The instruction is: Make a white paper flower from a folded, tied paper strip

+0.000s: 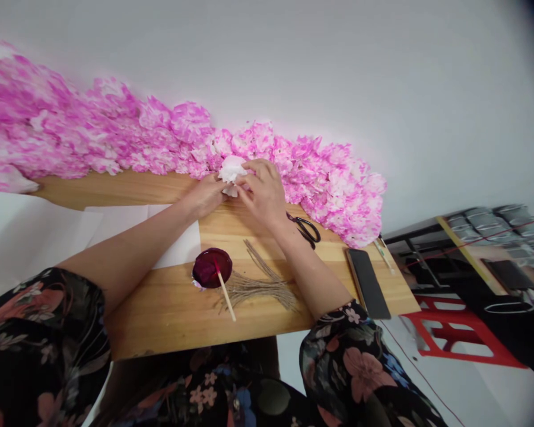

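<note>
Both of my hands meet at the far side of a wooden table, just in front of a long row of pink paper flowers. My left hand and my right hand are closed on a small white paper flower, fingers pinching its folds from either side. A small dish of dark red dye with a wooden stick resting in it sits nearer to me. A bundle of twine pieces lies beside the dish.
Black scissors lie right of my right wrist. A dark phone rests near the table's right edge. White paper sheets cover the table's left part. A red stool and dark shelving stand on the right.
</note>
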`<state>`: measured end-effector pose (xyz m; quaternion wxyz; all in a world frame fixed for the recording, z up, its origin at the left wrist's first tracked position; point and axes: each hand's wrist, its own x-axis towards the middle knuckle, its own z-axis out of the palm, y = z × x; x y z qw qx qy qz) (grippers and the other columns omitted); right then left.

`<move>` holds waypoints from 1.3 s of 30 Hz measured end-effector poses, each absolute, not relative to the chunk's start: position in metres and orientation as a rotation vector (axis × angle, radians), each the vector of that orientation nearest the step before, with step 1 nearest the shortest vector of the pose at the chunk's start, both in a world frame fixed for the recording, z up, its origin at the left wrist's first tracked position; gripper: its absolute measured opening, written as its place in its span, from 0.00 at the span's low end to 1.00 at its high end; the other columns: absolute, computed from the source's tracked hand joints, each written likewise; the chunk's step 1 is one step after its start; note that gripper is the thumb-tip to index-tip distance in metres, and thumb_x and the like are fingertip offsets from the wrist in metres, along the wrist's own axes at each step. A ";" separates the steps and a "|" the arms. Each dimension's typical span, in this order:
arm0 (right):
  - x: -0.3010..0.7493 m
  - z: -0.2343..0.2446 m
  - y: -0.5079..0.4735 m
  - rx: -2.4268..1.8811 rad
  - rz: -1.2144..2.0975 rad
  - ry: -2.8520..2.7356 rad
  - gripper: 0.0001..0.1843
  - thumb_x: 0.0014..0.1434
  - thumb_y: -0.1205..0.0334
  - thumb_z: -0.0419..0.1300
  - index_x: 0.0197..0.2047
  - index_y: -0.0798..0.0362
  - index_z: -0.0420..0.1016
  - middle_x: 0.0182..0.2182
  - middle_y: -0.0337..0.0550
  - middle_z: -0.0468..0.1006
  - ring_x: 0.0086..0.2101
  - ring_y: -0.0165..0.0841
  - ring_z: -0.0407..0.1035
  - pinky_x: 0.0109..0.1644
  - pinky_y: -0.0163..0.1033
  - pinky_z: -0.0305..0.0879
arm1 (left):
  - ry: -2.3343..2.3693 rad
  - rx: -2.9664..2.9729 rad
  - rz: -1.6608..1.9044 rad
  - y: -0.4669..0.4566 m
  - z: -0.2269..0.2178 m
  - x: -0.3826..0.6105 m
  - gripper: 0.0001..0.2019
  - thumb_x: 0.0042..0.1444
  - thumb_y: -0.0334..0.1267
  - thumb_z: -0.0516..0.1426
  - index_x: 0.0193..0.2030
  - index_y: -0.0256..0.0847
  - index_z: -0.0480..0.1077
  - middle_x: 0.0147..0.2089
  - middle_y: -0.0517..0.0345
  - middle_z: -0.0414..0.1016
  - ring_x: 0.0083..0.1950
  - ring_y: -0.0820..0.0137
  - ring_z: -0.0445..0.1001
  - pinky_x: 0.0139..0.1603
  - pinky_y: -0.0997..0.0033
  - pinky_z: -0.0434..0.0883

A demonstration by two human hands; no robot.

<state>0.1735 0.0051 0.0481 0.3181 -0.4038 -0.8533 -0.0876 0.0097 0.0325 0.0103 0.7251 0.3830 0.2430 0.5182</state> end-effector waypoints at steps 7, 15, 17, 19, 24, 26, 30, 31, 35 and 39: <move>0.185 0.057 0.010 -1.025 -0.243 -2.069 0.12 0.73 0.54 0.53 0.43 0.47 0.76 0.54 0.48 0.75 0.59 0.46 0.66 0.67 0.64 0.62 | 0.533 0.791 1.157 0.032 0.015 0.010 0.08 0.53 0.27 0.68 0.38 0.36 0.76 0.34 0.56 0.80 0.38 0.70 0.79 0.42 0.72 0.74; 0.188 0.052 0.014 -1.042 -0.206 -2.088 0.12 0.72 0.52 0.54 0.46 0.46 0.77 0.56 0.48 0.76 0.60 0.47 0.65 0.68 0.64 0.61 | 0.543 0.796 1.143 0.033 0.015 0.009 0.05 0.56 0.27 0.66 0.39 0.36 0.76 0.36 0.54 0.81 0.39 0.69 0.80 0.42 0.71 0.74; 0.186 0.050 0.013 -1.038 -0.234 -2.125 0.12 0.72 0.52 0.55 0.46 0.46 0.78 0.57 0.48 0.76 0.60 0.47 0.65 0.67 0.63 0.62 | 0.541 0.797 1.143 0.034 0.014 0.009 0.07 0.55 0.28 0.67 0.39 0.37 0.76 0.36 0.55 0.81 0.38 0.70 0.80 0.42 0.72 0.75; 0.186 0.047 0.014 -1.056 -0.276 -2.140 0.11 0.71 0.52 0.56 0.46 0.46 0.78 0.57 0.48 0.75 0.60 0.46 0.65 0.66 0.61 0.64 | 0.545 0.793 1.144 0.035 0.012 0.009 0.08 0.55 0.28 0.67 0.41 0.37 0.77 0.37 0.56 0.82 0.39 0.70 0.80 0.44 0.71 0.75; 0.184 0.040 0.013 -1.109 -0.313 -2.095 0.10 0.71 0.56 0.56 0.42 0.48 0.77 0.52 0.49 0.77 0.57 0.46 0.68 0.65 0.60 0.66 | 0.526 0.784 1.150 0.035 0.010 0.010 0.13 0.53 0.29 0.69 0.46 0.37 0.76 0.37 0.55 0.82 0.40 0.69 0.81 0.45 0.69 0.76; 0.178 0.036 0.009 -1.112 -0.298 -2.095 0.09 0.71 0.57 0.56 0.41 0.49 0.77 0.52 0.50 0.77 0.58 0.46 0.67 0.64 0.60 0.66 | 0.527 0.778 1.163 0.035 0.011 0.010 0.14 0.52 0.28 0.70 0.44 0.37 0.76 0.35 0.56 0.81 0.37 0.71 0.80 0.41 0.73 0.74; 0.168 0.035 0.001 -1.087 -0.244 -2.143 0.09 0.70 0.59 0.57 0.40 0.48 0.77 0.56 0.49 0.76 0.62 0.47 0.64 0.65 0.62 0.64 | 0.562 0.775 1.166 0.034 0.013 0.009 0.14 0.50 0.24 0.69 0.43 0.37 0.76 0.33 0.59 0.79 0.33 0.74 0.76 0.37 0.76 0.72; 0.168 0.036 0.001 -1.077 -0.231 -2.140 0.09 0.70 0.58 0.57 0.40 0.48 0.77 0.56 0.49 0.75 0.62 0.47 0.63 0.66 0.62 0.63 | 0.563 0.773 1.168 0.033 0.014 0.009 0.14 0.50 0.24 0.69 0.43 0.37 0.76 0.33 0.59 0.79 0.33 0.74 0.76 0.38 0.76 0.71; 0.179 0.047 0.005 -1.060 -0.269 -2.012 0.11 0.72 0.56 0.55 0.42 0.47 0.77 0.57 0.48 0.74 0.62 0.47 0.64 0.66 0.63 0.61 | 0.565 0.772 1.146 0.033 0.014 0.008 0.08 0.54 0.25 0.67 0.39 0.36 0.75 0.33 0.57 0.79 0.34 0.72 0.77 0.40 0.73 0.73; 0.190 0.057 0.010 -1.078 -0.346 -1.935 0.14 0.74 0.54 0.51 0.46 0.47 0.77 0.50 0.48 0.77 0.55 0.44 0.69 0.63 0.58 0.63 | 0.561 0.799 1.121 0.034 0.012 0.007 0.04 0.56 0.25 0.64 0.37 0.35 0.75 0.32 0.55 0.79 0.33 0.71 0.77 0.38 0.71 0.72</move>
